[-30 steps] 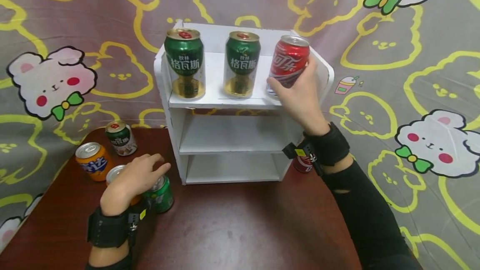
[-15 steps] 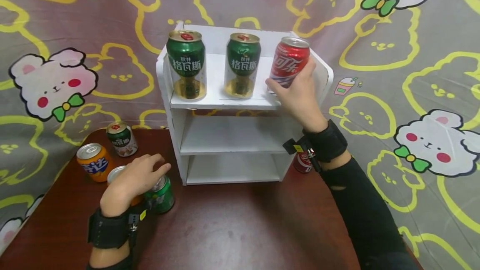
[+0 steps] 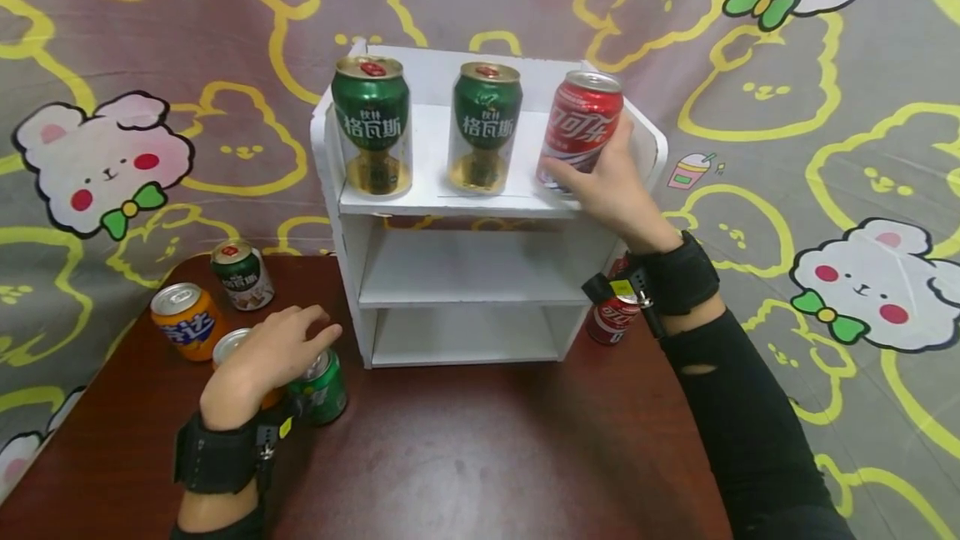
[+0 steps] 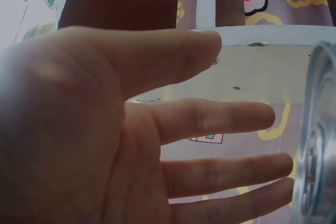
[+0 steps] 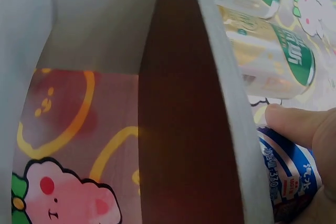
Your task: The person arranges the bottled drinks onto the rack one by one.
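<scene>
On the right end of the top shelf, a red cola can (image 3: 581, 125) stands with my right hand (image 3: 617, 190) gripping it. The thumb lies across its front low down; the other fingers are hidden behind it. Its blue and white side (image 5: 287, 174) shows below the thumb in the right wrist view. My left hand (image 3: 266, 357) hovers over cans on the table, fingers loosely extended and holding nothing. Just under it are a green can (image 3: 324, 394) and a partly hidden can with a silver top (image 3: 227, 345). A can's rim (image 4: 315, 129) is near the fingertips in the left wrist view.
Two green-and-gold cans (image 3: 372, 127) stand left of the cola on the white shelf unit (image 3: 461, 205). An orange can (image 3: 189, 325) and a green-and-white can (image 3: 243, 280) are at the table's left. Another red can (image 3: 609, 325) stands right of the unit.
My right hand and wrist have shifted slightly right, and the cola can has turned a little so its lettering faces differently. The left hand has stayed in place.
</scene>
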{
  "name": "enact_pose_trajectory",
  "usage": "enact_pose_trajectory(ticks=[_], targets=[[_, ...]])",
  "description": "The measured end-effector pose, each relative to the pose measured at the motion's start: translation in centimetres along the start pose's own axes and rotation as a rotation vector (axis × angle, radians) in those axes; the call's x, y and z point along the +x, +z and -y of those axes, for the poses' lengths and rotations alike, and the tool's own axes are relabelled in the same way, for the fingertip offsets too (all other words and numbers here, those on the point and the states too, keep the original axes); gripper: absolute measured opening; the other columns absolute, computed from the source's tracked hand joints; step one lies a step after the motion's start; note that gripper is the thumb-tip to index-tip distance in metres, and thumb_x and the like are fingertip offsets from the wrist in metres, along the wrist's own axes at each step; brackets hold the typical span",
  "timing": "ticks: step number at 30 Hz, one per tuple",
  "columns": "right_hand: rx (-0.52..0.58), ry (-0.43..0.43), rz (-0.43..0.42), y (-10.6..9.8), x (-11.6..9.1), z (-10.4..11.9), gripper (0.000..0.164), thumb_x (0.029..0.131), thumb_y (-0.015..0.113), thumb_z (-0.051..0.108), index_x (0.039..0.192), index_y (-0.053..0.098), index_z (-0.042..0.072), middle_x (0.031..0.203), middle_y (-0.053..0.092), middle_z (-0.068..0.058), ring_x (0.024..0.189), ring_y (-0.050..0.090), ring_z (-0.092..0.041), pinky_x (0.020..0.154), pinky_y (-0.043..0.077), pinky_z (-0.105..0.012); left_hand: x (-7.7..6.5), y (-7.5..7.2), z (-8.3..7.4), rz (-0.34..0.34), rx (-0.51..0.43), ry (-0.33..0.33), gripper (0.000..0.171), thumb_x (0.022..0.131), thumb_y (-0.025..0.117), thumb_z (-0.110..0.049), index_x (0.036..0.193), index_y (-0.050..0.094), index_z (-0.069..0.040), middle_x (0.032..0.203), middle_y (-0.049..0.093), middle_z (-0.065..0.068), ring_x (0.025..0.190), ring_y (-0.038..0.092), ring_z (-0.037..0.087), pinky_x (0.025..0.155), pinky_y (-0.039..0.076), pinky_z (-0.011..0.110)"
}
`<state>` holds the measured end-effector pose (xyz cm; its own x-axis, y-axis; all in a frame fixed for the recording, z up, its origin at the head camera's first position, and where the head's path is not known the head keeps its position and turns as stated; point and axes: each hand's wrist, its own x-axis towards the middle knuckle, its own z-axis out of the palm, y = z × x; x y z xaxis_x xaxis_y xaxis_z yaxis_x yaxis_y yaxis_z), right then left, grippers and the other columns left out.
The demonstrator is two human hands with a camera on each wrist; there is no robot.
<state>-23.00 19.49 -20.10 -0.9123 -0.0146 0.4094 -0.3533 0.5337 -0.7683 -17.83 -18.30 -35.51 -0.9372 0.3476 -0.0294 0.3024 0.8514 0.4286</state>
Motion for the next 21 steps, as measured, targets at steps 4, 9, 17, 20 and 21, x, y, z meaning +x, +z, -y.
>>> enact_pose_trajectory(ticks=[4, 9, 17, 20, 21], targets=[[0.085, 0.02, 0.042, -0.5, 0.2, -0.2, 0.09, 0.083, 0.073, 0.019, 0.144, 0.007, 0.017, 0.14, 0.033, -0.007, 0.127, 0.035, -0.013, 0.108, 0.024, -0.028, 0.1, 0.1, 0.1, -0.006, 0.006, 0.012, 0.049, 0.097, 0.051, -0.033, 0.123, 0.053, 0.008, 0.115, 0.055, 0.03, 0.104, 0.053, 0.044, 0.081, 0.045, 0.057], [0.156, 0.05, 0.066, -0.8, 0.2, -0.1, 0.086, 0.084, 0.072, 0.014, 0.143, 0.009, 0.019, 0.141, 0.034, -0.007, 0.128, 0.035, -0.015, 0.108, 0.025, -0.031, 0.2, 0.1, 0.1, -0.009, 0.008, 0.018, 0.049, 0.097, 0.051, -0.034, 0.123, 0.054, 0.008, 0.114, 0.055, 0.03, 0.103, 0.053, 0.044, 0.08, 0.045, 0.056], [0.028, 0.034, -0.113, 0.7, -0.9, 0.4, 0.087, 0.083, 0.072, 0.021, 0.145, 0.011, 0.014, 0.139, 0.037, -0.007, 0.128, 0.037, -0.013, 0.106, 0.027, -0.029, 0.2, 0.1, 0.0, -0.013, 0.011, 0.022, 0.047, 0.097, 0.052, -0.032, 0.123, 0.054, 0.008, 0.114, 0.056, 0.03, 0.103, 0.053, 0.044, 0.08, 0.045, 0.056], [-0.032, -0.001, -0.19, 1.6, -1.0, 0.5, 0.092, 0.082, 0.073, 0.025, 0.146, 0.008, 0.014, 0.138, 0.039, -0.007, 0.126, 0.039, -0.01, 0.104, 0.028, -0.025, 0.2, 0.1, 0.0, -0.009, 0.008, 0.019, 0.047, 0.097, 0.052, -0.032, 0.123, 0.054, 0.008, 0.115, 0.056, 0.03, 0.103, 0.053, 0.044, 0.08, 0.046, 0.056], [-0.056, -0.008, -0.208, 1.8, -1.0, 0.5, 0.094, 0.082, 0.074, 0.027, 0.146, 0.007, 0.014, 0.137, 0.04, -0.007, 0.125, 0.039, -0.01, 0.103, 0.029, -0.024, 0.2, 0.1, 0.0, -0.006, 0.006, 0.016, 0.048, 0.097, 0.052, -0.032, 0.123, 0.054, 0.008, 0.115, 0.055, 0.03, 0.103, 0.054, 0.044, 0.08, 0.046, 0.056]])
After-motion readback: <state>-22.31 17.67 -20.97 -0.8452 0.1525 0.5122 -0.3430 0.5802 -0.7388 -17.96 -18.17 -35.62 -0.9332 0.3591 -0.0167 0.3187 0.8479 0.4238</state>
